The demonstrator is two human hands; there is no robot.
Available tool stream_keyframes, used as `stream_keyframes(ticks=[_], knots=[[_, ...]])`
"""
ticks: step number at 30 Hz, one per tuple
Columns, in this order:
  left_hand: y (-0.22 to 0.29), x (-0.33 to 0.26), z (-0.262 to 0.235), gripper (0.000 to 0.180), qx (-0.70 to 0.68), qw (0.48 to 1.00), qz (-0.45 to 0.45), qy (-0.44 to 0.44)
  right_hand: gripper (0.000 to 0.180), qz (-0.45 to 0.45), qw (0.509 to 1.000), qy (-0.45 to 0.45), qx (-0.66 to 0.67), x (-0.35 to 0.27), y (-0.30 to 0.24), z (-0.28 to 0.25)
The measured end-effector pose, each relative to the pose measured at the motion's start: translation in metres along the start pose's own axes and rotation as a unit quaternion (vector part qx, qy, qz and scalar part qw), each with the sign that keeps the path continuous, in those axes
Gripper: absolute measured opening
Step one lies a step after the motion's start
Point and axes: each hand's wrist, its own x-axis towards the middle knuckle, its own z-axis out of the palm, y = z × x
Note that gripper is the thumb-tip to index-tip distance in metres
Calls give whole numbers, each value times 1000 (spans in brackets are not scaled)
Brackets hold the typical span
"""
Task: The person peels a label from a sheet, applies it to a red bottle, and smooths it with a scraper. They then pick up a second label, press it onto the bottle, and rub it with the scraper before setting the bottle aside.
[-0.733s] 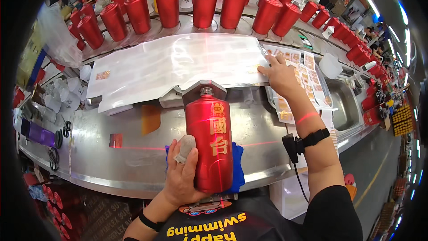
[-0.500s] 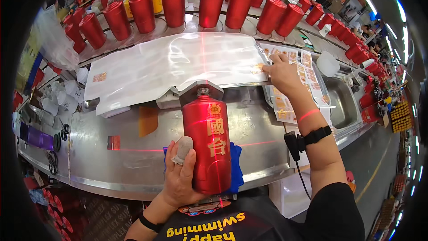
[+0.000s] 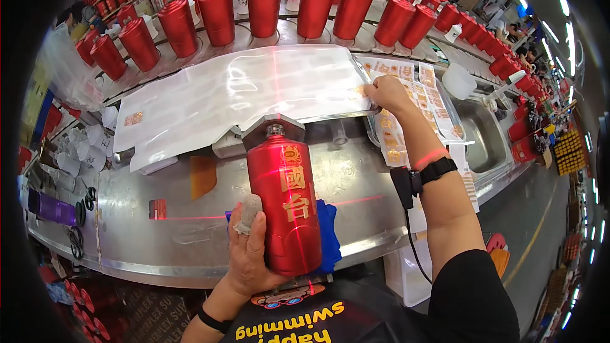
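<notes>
A glossy red bottle (image 3: 284,209) with gold characters and a capless neck leans in front of me, its neck in the notch of a dark angled rest (image 3: 273,128). My left hand (image 3: 249,251) grips its lower left side, a grey finger cot on one fingertip. Beneath the bottle lies a blue cloth (image 3: 328,235), partly hidden. Farther right, my right hand (image 3: 389,93) is closed, its thumb and fingertips pinched at the right edge of a small gold decal (image 3: 357,92). That decal lies at the right end of a white, shiny covered board (image 3: 241,82).
Many red bottles (image 3: 264,6) stand along the conveyor behind. Printed decal sheets (image 3: 416,98) lie in a tray at right, beside a metal sink (image 3: 486,143). At left are clear cups (image 3: 70,152), a purple bottle (image 3: 54,208) and an amber scraper (image 3: 203,176). Red laser lines cross the steel bench.
My right hand's fingers have closed from a spread pose at the decal. The view has shifted slightly; my left hand still holds the red bottle in its rest. The conveyor bottles appear displaced.
</notes>
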Motion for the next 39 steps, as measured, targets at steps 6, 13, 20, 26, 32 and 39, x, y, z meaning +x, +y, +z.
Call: stream_keyframes(ticks=[6, 13, 20, 26, 32, 39], knots=[[-1, 2, 2, 114, 9, 1000, 15, -4, 53, 29, 998, 44, 36, -3, 5, 9], [2, 3, -1, 114, 20, 1000, 10, -3, 45, 1, 996, 61, -70, -21, -11, 2], [0, -8, 5, 107, -21, 999, -25, -8, 37, -97, 944, 287, -134, -38, -12, 18], [-1, -6, 4, 107, -11, 1000, -20, 8, 46, 55, 994, 58, -70, -31, -26, -2], [0, -6, 3, 106, -16, 999, -29, -3, 47, 39, 997, 33, -60, -17, -13, 11], [-1, -7, 9, 106, -46, 999, -9, 14, 20, -74, 939, 317, -109, -35, -15, 17]])
